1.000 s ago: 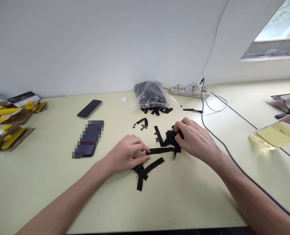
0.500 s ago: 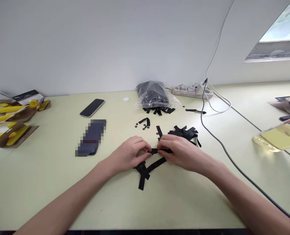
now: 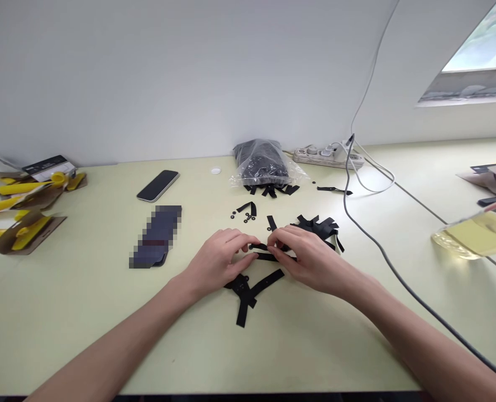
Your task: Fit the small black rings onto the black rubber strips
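Between my hands a black strap point(image 3: 266, 257) appears folded, its two ends spread apart. My right hand point(image 3: 309, 254) pinches it between thumb and fingers. My left hand point(image 3: 220, 257) has its index finger at the upper end and its thumb at the lower one. Just below lies a bunch of black straps point(image 3: 243, 290), partly under my left hand. Another pile of black straps point(image 3: 319, 228) sits behind my right hand. Small black rings point(image 3: 249, 218) lie beside a bent strap point(image 3: 253, 208) farther back.
A clear bag point(image 3: 262, 159) of black pieces stands by the wall, beside a power strip point(image 3: 329, 156). A phone point(image 3: 158, 186) and a pixelated dark object point(image 3: 156, 237) lie to the left. Yellow-handled tools point(image 3: 22, 187) are far left. A grey cable point(image 3: 382, 257) crosses the right side.
The strap's ends have parted into an upper and a lower layer. My left index finger has lifted away from the thumb, and my right fingertips have shifted slightly.
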Available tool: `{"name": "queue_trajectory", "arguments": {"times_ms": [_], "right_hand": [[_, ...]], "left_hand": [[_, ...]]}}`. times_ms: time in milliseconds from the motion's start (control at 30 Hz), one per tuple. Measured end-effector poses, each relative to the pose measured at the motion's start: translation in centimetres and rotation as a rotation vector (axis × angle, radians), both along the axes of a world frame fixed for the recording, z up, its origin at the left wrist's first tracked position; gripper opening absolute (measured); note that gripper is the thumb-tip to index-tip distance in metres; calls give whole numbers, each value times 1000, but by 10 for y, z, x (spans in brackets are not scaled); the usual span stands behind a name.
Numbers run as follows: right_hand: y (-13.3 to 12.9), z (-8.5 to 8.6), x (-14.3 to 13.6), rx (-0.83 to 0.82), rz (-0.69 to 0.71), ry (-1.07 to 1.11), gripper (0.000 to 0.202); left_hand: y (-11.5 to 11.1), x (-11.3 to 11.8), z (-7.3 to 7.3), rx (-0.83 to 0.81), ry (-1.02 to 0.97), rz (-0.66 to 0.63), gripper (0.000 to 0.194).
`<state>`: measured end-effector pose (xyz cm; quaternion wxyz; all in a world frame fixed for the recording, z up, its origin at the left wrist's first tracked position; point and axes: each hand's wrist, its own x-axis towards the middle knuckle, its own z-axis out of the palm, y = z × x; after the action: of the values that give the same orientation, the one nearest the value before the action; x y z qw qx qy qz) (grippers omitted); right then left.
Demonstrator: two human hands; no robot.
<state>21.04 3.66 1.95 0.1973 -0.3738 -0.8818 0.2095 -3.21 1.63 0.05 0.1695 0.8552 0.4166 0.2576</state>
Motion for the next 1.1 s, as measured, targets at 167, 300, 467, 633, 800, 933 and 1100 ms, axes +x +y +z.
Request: {"name": "queue_trajectory", "arguments": {"times_ms": [167,300,467,633,800,933,1100], "right_hand": [[-3,3,-3,-39,30,0,17],[-5,1,-5,-71,-9,26,18],[-6,-4,-8,-31,-7,46,20],[-2,-6,-5,45,-19,72,24],[3,-3,-2,75,-118,104,23],[3,1,-1,24,-191,137,21],[0,2,-2,-166,-113,206,14]], "left_hand": [[1,-1,1,24,12,12,17],[0,1,2,52,-18,19,13],[-1,2,2,43,-30,25,12],[1,1,3,31,-59,53,13],[4,-2,2,-9,-25,88,17],[6,-3,1,-26,41,49,17],[7,-4,-1,-78,13,59,16]]}}
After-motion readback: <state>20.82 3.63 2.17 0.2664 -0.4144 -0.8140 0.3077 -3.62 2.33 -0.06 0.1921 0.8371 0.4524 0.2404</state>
